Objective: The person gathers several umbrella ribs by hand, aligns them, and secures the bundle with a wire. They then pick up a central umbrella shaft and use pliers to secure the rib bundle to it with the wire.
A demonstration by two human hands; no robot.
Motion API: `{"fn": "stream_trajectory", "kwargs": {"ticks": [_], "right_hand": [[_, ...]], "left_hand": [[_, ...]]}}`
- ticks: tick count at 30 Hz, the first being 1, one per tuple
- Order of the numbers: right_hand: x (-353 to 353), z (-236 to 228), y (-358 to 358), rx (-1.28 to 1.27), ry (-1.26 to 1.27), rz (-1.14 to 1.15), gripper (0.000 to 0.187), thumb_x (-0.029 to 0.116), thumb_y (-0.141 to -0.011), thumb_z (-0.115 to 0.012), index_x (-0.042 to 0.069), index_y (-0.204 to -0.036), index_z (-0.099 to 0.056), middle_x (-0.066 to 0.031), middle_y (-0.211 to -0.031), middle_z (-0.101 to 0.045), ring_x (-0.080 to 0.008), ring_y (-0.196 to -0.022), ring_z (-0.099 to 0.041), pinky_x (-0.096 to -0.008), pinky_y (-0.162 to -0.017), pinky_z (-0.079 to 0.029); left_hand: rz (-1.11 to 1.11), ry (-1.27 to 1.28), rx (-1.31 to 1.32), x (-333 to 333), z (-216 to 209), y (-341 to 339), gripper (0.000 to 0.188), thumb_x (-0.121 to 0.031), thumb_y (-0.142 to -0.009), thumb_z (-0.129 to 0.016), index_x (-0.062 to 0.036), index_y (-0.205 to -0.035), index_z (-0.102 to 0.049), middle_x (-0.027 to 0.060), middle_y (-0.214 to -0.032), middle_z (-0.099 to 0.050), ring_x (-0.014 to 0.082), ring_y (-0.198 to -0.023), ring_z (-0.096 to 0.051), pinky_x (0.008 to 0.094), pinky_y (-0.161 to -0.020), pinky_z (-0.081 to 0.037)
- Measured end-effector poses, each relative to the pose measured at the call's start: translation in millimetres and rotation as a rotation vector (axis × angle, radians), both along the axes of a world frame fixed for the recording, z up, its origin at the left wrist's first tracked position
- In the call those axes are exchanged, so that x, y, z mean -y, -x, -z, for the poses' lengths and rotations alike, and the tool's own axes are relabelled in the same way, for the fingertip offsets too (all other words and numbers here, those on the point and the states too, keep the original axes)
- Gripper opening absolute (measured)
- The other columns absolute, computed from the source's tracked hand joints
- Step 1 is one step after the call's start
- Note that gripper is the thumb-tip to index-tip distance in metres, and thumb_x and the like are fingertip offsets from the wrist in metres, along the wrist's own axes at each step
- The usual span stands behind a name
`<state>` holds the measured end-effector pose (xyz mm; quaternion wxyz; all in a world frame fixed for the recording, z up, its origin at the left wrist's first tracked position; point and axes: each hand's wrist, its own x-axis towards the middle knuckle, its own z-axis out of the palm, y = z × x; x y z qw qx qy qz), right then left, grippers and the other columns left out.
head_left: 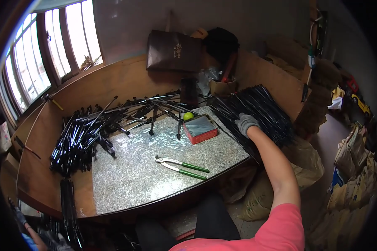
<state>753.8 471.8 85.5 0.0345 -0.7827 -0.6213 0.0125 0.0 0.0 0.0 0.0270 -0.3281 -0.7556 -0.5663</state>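
My right hand (247,124), in a grey glove, reaches out to a pile of thin black rods (266,106) at the right of the bench. Its fingers curl down onto the rods' near left side; how many they hold is hidden. My left hand is out of view. On the speckled stone slab (125,180) lie pincers (182,167) with green handles, jaws pointing left. Behind them sits a red open box (202,133) full of thin metal pins, with a yellow-green ball-like thing (188,116) by its far left corner.
Black rods with knobbed ends (81,140) lie heaped at the left and back. A low wooden wall (125,75) encloses the bench. A cardboard tub (223,87) and a dark bag (171,52) stand behind. Another person's gloved hand (17,212) shows lower left. Sacks (299,163) stand at right.
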Motion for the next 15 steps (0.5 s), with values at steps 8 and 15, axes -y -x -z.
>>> {"fn": "stream_trajectory", "kwargs": {"ticks": [8, 15], "right_hand": [[6, 4, 32, 0.03, -0.525, -0.252, 0.036, 0.027, -0.088, -0.052, 0.002, -0.113, -0.053, -0.0204, -0.112, -0.057, -0.0365, -0.1, -0.056, -0.0408, -0.084, -0.047], [66, -47, 150, -0.28, -1.02, -1.02, 0.023, 0.016, -0.083, -0.057, 0.003, -0.102, -0.056, -0.0147, -0.089, -0.06, -0.0303, -0.078, -0.06, -0.0374, -0.069, -0.049]], "left_hand": [[0.221, 0.077, -0.314, -87, -106, -191, 0.065, -0.049, -0.084, -0.056, -0.0039, -0.129, -0.042, 0.0174, -0.121, -0.051, 0.0287, -0.114, -0.047, 0.0388, -0.098, -0.035], [0.752, 0.137, -0.086, -157, -115, -285, 0.075, -0.047, -0.076, -0.067, -0.005, -0.131, -0.039, 0.0139, -0.126, -0.046, 0.0271, -0.114, -0.047, 0.0385, -0.098, -0.036]]}}
